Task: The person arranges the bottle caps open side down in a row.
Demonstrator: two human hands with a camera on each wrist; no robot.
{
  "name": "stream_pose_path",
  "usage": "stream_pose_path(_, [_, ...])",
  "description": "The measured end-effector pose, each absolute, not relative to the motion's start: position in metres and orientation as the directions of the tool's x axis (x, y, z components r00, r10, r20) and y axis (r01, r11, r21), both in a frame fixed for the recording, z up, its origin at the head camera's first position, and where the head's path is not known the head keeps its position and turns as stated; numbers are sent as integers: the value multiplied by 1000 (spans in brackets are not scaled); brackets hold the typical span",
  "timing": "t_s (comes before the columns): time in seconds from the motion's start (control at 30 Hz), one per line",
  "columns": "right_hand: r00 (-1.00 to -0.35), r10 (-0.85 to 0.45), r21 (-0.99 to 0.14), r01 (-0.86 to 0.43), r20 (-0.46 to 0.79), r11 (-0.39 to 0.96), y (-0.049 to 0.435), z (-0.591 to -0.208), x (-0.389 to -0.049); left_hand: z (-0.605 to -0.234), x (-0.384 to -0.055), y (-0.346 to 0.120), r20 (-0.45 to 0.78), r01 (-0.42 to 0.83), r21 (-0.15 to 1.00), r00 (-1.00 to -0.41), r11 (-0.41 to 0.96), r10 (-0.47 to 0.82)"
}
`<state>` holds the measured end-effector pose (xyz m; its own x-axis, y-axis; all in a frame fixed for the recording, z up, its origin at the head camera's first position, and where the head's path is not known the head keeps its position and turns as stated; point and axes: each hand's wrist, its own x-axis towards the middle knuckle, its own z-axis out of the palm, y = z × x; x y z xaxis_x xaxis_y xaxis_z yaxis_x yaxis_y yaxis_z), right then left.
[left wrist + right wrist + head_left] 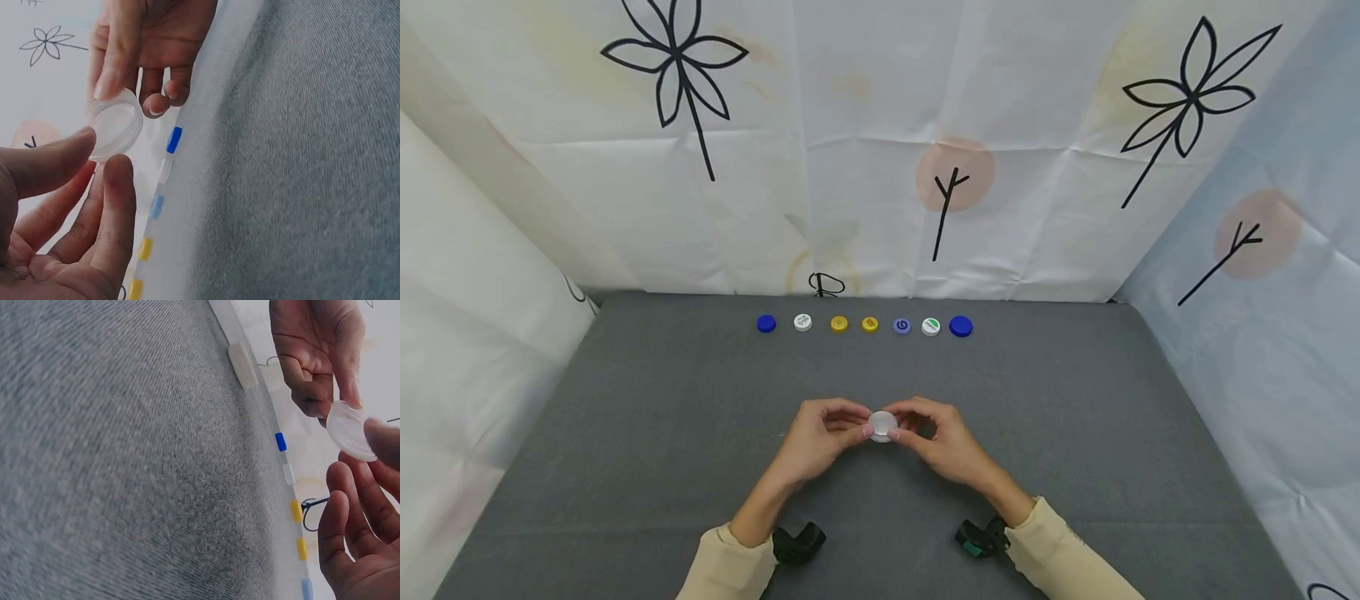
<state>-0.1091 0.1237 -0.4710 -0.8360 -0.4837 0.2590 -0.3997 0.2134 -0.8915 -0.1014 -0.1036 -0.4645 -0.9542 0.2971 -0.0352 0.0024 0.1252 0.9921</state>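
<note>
A translucent whitish bottle cap [882, 426] with a ridged rim is held up between both hands, above the grey cloth. My left hand [826, 439] pinches its left edge between thumb and fingertips. From the other side, my right hand [945, 441] grips the opposite edge the same way. In the left wrist view the cap [117, 126] is tilted, its round face partly behind the left thumb [59, 161]. The right wrist view shows the ridged side of the cap [351, 432], with the right thumb [382, 440] over part of it.
Along the table's far edge runs a row of several caps: blue [766, 323], white [802, 322], yellow [838, 324], another yellow [869, 324], light purple [902, 326], white-and-green [931, 326] and larger blue [961, 326]. Patterned curtains [865, 217] enclose the grey table [647, 400].
</note>
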Motion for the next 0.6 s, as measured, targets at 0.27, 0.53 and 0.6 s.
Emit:
stream_pose_path(0.27, [-843,-462,-925,-364,275,112,126,-478,-113,-465,-102,-102,-53,-36,998,-939,57,340])
stream_pose_path(0.53, [-797,-577,-982,-186,178,-45,130,-471,-119,-464,-100,-101,204,247,965,-914,82,350])
stream_pose_path(0.6, [-777,-616,-991,-105,132,-80,133,-468,-121,-464,-99,-101,283,330,941,-884,69,373])
